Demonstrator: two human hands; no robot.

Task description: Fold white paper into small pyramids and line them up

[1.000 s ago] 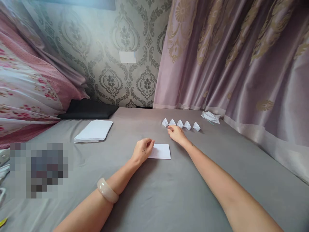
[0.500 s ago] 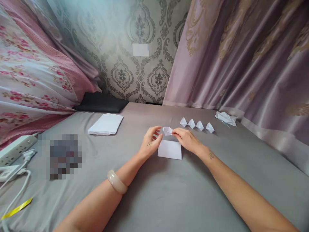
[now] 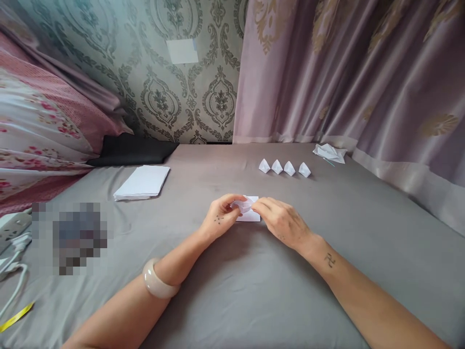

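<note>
Both my hands meet at the middle of a grey sheet (image 3: 254,291). My left hand (image 3: 221,218) and my right hand (image 3: 281,220) pinch a small folded white paper piece (image 3: 244,204) between their fingertips. Under it lies a flat white paper sheet (image 3: 250,216), mostly covered by my fingers. A pale bangle (image 3: 157,285) sits on my left wrist. A row of several folded white paper pieces (image 3: 284,167) stands farther back, to the right of my hands.
A stack of white paper (image 3: 142,182) lies at the back left, near a black cushion (image 3: 132,150). Crumpled white paper (image 3: 329,152) rests by the purple curtain (image 3: 363,72). A power strip and cable (image 3: 12,232) sit at the left edge, beside floral bedding (image 3: 39,131).
My right hand took one folded piece from the row and brought it to my left hand. Both hands now hold it lower, just over the flat sheet. The camera has shifted.
</note>
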